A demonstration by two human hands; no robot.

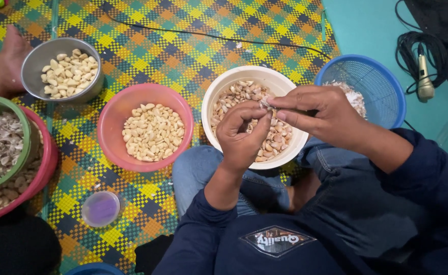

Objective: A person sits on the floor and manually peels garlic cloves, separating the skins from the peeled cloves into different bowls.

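Left hand (241, 133): centre of the frame, fingers curled, pinching a small pale nut (265, 103) at the fingertips together with the right hand
Right hand (321, 111): just right of the left, thumb and forefinger closed on the same nut from the other side; both wrists come out of dark blue sleeves (203, 229), above knees in blue jeans (196, 170)

White bowl (224, 89): directly under both hands, resting against the knees, holding nuts with brownish skins on; the pinched nut is held above its middle

Pink bowl (113, 119): left of the white bowl, apart from it, part filled with pale skinned nuts
Small clear round lid or cup with a purple tint (100, 208): lower left, on the mat

Green bowl (10, 104): left edge, full of thin brownish-grey husks, sitting inside a larger pink basin (48, 163) that holds more nuts

Blue mesh basket (374, 76): upper right, behind the right hand, with whitish husks inside

Metal bowl (35, 58): upper left, holding pale nuts; a bare foot (7, 58) of another person lies just beside it

Woven plaid mat (157, 46): yellow, green and orange, under all the bowls

Microphone with coiled black cable (425, 76): far right, on the teal floor (371, 25)
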